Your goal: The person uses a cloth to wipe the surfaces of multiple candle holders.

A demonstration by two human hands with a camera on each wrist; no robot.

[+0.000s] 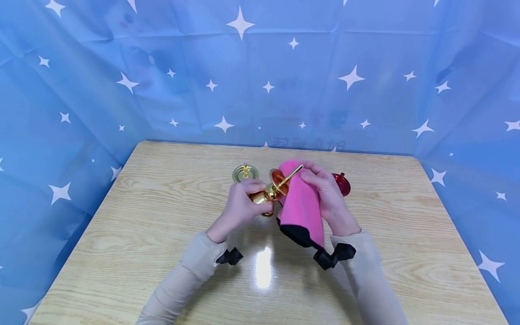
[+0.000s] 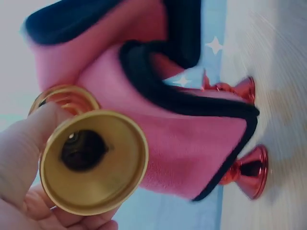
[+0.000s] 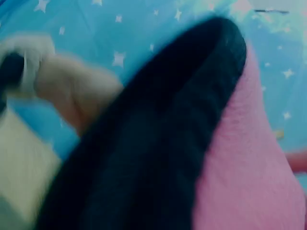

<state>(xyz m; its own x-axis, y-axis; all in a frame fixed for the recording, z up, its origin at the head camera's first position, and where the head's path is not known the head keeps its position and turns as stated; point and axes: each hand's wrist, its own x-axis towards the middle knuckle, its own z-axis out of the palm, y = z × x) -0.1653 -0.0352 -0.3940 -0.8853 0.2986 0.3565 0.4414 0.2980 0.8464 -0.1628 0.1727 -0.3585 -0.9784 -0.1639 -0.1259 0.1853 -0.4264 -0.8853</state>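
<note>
A shiny gold candlestick (image 1: 271,193) is gripped by its base in my left hand (image 1: 243,203). It tilts up to the right, with its round dish and thin stem near the cloth. In the left wrist view, the candlestick's hollow base (image 2: 103,191) faces the camera, fingers around it. My right hand (image 1: 329,196) holds a pink cloth (image 1: 302,207) with black edging, its thumb and fingers at the upper part beside the stem's tip. The cloth hangs down from there. In the right wrist view, the blurred cloth (image 3: 244,167) hides the right hand's fingers and the candlestick.
Behind my left hand stands a greenish-gold candlestick (image 1: 245,172). A red candlestick (image 1: 342,184) stands partly behind my right hand; the left wrist view shows two red bases, the nearer one (image 2: 253,172) below the cloth. The wooden table (image 1: 162,198) meets a blue star-patterned curtain (image 1: 308,104) at the back.
</note>
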